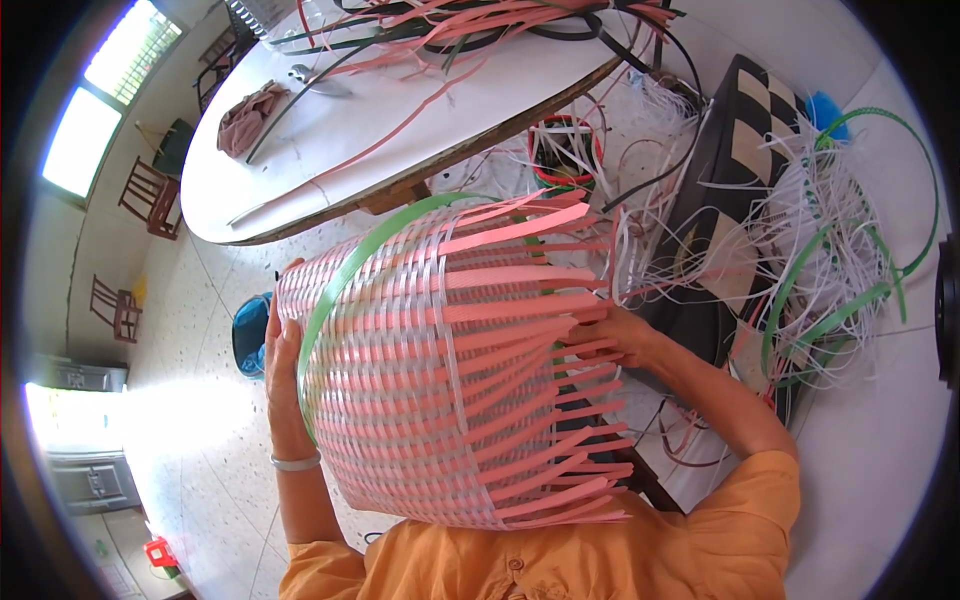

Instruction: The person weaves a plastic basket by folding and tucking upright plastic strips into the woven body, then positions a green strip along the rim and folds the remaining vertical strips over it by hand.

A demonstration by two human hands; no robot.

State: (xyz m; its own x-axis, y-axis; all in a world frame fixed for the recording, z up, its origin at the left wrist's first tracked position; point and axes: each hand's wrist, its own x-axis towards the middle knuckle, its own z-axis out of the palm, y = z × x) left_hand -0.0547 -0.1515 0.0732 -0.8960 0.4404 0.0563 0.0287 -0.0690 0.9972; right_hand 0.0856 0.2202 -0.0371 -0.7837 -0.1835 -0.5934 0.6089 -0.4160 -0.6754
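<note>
Item: pink-and-clear woven basket (390, 360), sideways before the torso, near desk (330, 150) | Hands: left hand (284, 372) against basket's left end, closure cannot be determined; right hand (612, 338) pinching a pink strip (575, 327) | Green band (345, 272): around basket

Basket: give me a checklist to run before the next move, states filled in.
1. Left hand against the basket: ok, at its left end.
2. Right hand at the pink ends: ok, fingers among them.
3. Pink ends tucked in: not ok, many stick out to the right.
4. Green strip all the way around: cannot tell, underside hidden.
5. Spare strips available: ok, piled on the table.
</note>
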